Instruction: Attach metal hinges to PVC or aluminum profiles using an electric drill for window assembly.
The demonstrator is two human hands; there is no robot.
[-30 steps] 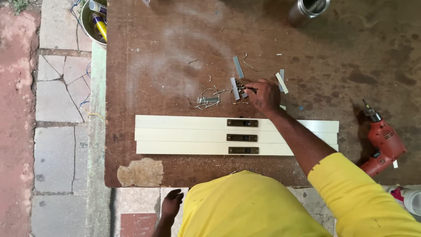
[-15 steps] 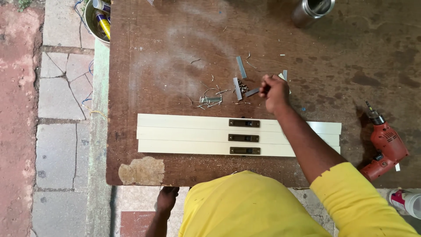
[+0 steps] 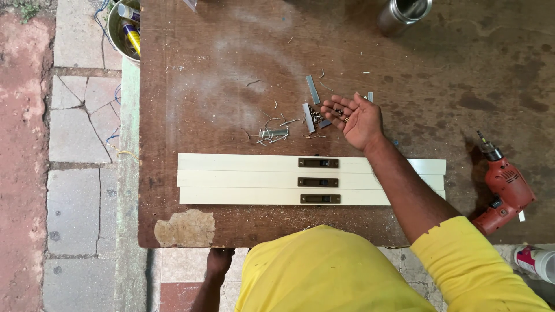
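My right hand (image 3: 357, 118) lies palm up over the brown wooden table (image 3: 231, 69), fingers loosely curled, with a few small dark screws (image 3: 341, 112) resting on the fingertips. Just left of it are a small heap of screws (image 3: 315, 115) and short grey metal strips (image 3: 313, 89). Nearer to me lie three cream slats (image 3: 243, 179) side by side, each with a dark brown metal plate (image 3: 318, 163) set in its middle. My forearm crosses the slats. My left hand (image 3: 218, 262) hangs below the table's near edge, and its fingers are not clear.
A red power drill (image 3: 504, 184) lies at the right of the table. A metal can (image 3: 403, 13) stands at the far edge. A bucket with spray cans (image 3: 124, 29) sits on the paved ground at the left. A white bottle (image 3: 535, 261) is at lower right.
My right hand has lifted off the screw heap, moved slightly right and turned palm up with screws on it. The left hand stays below the table edge.
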